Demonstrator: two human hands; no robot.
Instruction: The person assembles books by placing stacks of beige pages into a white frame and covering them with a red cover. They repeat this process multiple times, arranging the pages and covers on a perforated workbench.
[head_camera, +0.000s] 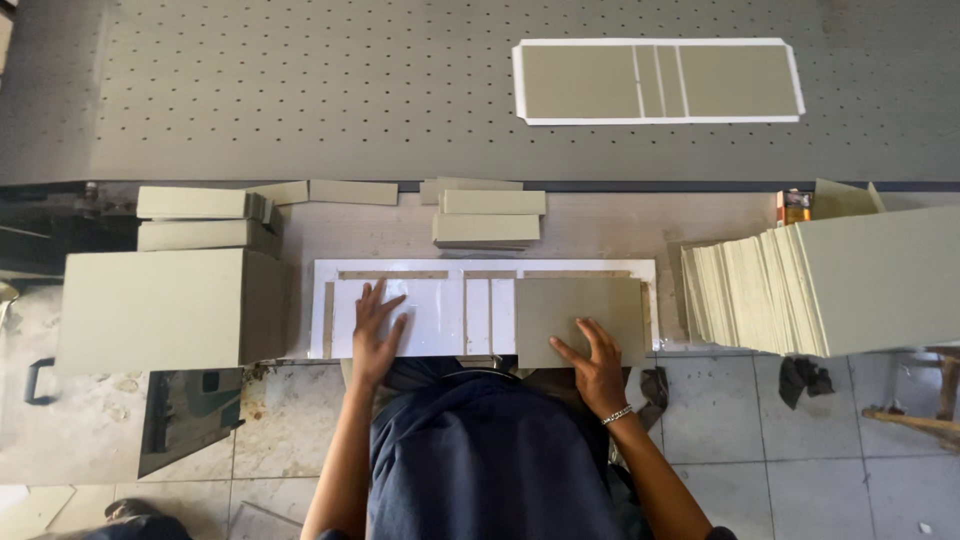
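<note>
Greyboard panel (580, 320) matt, stiff card; white sheet (430, 315) glossy; perforated table (300, 90) dull grey metal.

I see open white sheet (430, 310) between my hands; board stacks (160, 310) left, fanned boards (800, 290) right, strip piles (487, 222) behind.

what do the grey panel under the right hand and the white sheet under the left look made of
Grey panel: likely greyboard or thick card, matte, stiff, straight-cut edges. White sheet: probably coated paper, faintly glossy, catching light near the left hand. Right hand rests on the panel's lower edge.
</note>
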